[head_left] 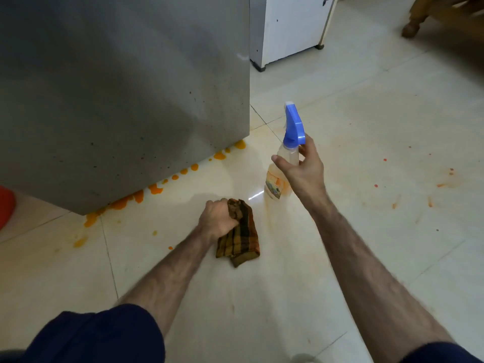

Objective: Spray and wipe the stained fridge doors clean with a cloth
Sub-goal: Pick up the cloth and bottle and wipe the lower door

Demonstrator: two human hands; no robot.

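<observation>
The grey fridge door (125,95) fills the upper left and is speckled with dark spots near its lower edge. My left hand (218,218) is closed on a brown and yellow checked cloth (241,237) that rests on the floor below the door. My right hand (301,166) wraps around the neck of a clear spray bottle (279,176) with a blue trigger head (293,127). The bottle stands upright, to the right of the door's corner, its base at the floor.
Orange spill blobs (146,192) line the floor under the fridge's lower edge. Red and orange specks (385,184) dot the tiles at right. A white appliance (290,27) stands behind, a wooden furniture leg (411,27) at top right, and a red object (5,205) at the left edge.
</observation>
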